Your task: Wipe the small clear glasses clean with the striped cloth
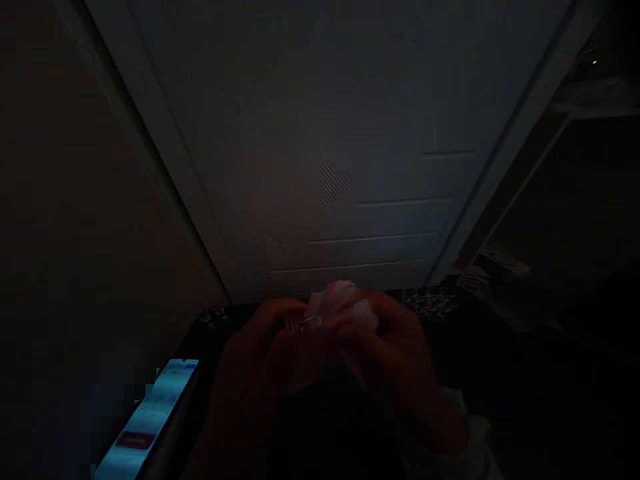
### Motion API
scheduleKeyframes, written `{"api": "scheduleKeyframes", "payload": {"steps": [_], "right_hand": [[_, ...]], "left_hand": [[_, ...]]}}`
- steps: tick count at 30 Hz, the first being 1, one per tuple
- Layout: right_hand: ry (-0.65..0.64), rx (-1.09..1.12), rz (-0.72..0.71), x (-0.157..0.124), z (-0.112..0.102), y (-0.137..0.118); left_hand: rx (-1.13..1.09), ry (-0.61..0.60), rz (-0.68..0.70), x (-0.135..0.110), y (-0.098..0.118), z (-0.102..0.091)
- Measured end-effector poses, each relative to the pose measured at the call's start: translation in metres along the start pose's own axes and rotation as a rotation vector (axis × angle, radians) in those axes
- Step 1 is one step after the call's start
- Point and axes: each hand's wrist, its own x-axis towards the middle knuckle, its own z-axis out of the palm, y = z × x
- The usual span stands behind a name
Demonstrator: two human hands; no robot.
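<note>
In dim light my left hand (255, 353) pinches a small clear glass-like piece (313, 321), its shape partly hidden by the fingers. Closed around a crumpled whitish tissue or cloth (345, 300) is my right hand (395, 347), its fingers pressing the soft folds against the clear piece. Both hands meet over the dark tabletop (490, 347). Several similar small clear pieces (430, 301) stand grouped beyond my right hand, and a few more clear pieces (214, 313) are at the left edge.
A lit phone (150, 413) lies or leans at the left edge of the table. Straight ahead rises a pale door-like panel (280, 133) with embossed hearts and lines. On the right is a dark framed surface (575, 200), with papers or cloth (505, 263) below, hard to make out.
</note>
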Motion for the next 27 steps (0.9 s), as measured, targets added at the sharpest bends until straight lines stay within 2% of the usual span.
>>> {"api": "scheduleKeyframes", "payload": {"steps": [3, 6, 11, 17, 23, 27], "right_hand": [[0.075, 0.081, 0.075, 0.001, 0.002, -0.002], [0.111, 0.114, 0.141, 0.003, 0.005, -0.007], [0.118, 0.171, 0.206, 0.004, 0.007, -0.011], [0.061, 0.2, 0.185, 0.004, 0.007, -0.009], [0.029, 0.133, 0.151, 0.003, 0.005, -0.006], [-0.009, 0.099, 0.102, 0.001, 0.004, -0.003]], "left_hand": [[-0.006, 0.096, 0.102, -0.002, -0.004, 0.004], [0.06, 0.071, 0.166, -0.004, -0.008, 0.006], [0.233, 0.085, 0.181, 0.0, -0.007, 0.003], [0.29, 0.046, 0.193, 0.0, -0.001, -0.005], [0.195, 0.188, 0.15, -0.002, 0.0, 0.003], [0.13, 0.112, 0.13, 0.0, 0.002, -0.002]]}}
